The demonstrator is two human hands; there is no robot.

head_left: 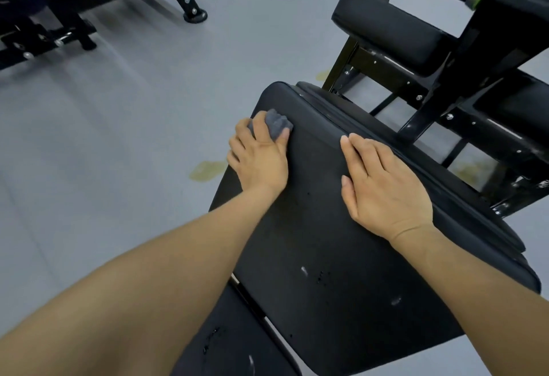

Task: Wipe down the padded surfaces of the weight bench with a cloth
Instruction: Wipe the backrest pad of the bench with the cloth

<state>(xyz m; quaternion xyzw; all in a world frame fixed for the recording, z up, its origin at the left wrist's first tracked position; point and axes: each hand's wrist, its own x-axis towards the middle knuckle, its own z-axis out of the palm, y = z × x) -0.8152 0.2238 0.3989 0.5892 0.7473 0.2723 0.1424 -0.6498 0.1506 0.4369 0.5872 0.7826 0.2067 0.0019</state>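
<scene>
A bunched grey cloth [274, 124] is pressed by the left hand [261, 157] at the far left corner of the black bench pad [326, 242]; the right hand [383, 185] is laid flat, empty, near its right edge. White smears near the pad's near edge and the upper pad [389, 29] appear yet to be wiped.
</scene>
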